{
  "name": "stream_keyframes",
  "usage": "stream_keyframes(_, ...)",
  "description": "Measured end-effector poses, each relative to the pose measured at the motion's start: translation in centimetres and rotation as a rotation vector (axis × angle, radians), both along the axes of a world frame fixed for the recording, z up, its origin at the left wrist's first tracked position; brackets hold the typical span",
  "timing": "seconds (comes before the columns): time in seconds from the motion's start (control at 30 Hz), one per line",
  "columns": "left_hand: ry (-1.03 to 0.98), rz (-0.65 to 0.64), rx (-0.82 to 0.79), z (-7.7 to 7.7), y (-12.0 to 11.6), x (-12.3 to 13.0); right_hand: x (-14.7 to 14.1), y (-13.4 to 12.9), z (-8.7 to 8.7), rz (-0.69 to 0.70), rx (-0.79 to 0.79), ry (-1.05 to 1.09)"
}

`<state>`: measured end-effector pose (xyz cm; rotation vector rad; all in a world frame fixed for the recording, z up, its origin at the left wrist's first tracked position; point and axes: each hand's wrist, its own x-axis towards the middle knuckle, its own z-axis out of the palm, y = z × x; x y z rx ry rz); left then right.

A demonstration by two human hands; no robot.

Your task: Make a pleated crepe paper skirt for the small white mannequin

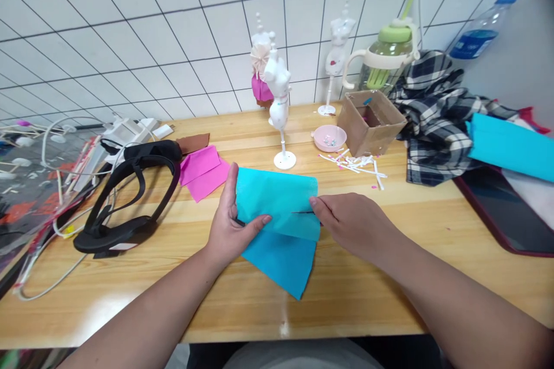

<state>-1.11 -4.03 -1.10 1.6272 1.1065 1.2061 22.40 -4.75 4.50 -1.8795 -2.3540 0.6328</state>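
Observation:
In the head view, my left hand (pixel 236 225) grips a folded piece of bright blue crepe-like paper (pixel 277 193) by its left side, thumb across the front. A darker blue flap (pixel 285 259) of it hangs below, over the table. A small dark object, mostly hidden, shows by my left palm. My right hand (pixel 341 216) is closed at the paper's right edge, around a thin dark blade-like tool (pixel 303 212) that lies across the paper. Most of that tool is hidden by my fingers, so its exact kind is unclear.
Behind the paper stand a white mannequin (pixel 281 81), a pink dish (pixel 329 137) and a cardboard box (pixel 372 124), with white paper strips (pixel 359 164) in front. Pink paper (pixel 205 173) and a black headset strap (pixel 130 202) lie left. A plaid cloth (pixel 433 127) and tablet (pixel 506 207) lie right.

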Motion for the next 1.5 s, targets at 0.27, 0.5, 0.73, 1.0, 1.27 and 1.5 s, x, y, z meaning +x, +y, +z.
stream_keyframes(0.27,-0.006,0.008,-0.028,0.1,0.0,0.0,0.3,0.2,-0.6,0.01,0.056,-0.048)
stream_keyframes(0.5,-0.006,0.009,-0.059,-0.1,-0.1,0.1,0.4,0.3,-0.6,0.005,0.026,-0.022)
stream_keyframes(0.73,-0.062,0.055,-0.133,-0.2,0.3,-0.1,0.8,0.6,-0.2,-0.035,-0.056,0.067)
stream_keyframes(1.0,-0.182,-0.015,-0.28,-1.2,3.1,-0.6,1.8,2.2,-1.4,-0.14,-0.006,-0.032)
stream_keyframes(1.27,-0.166,-0.112,-0.251,-1.3,3.3,-0.7,3.2,4.6,-5.3,-0.121,0.245,0.065)
stream_keyframes(1.5,-0.136,-0.133,-0.21,-2.1,3.9,-0.7,3.0,5.9,-8.1,-0.108,0.346,0.023)
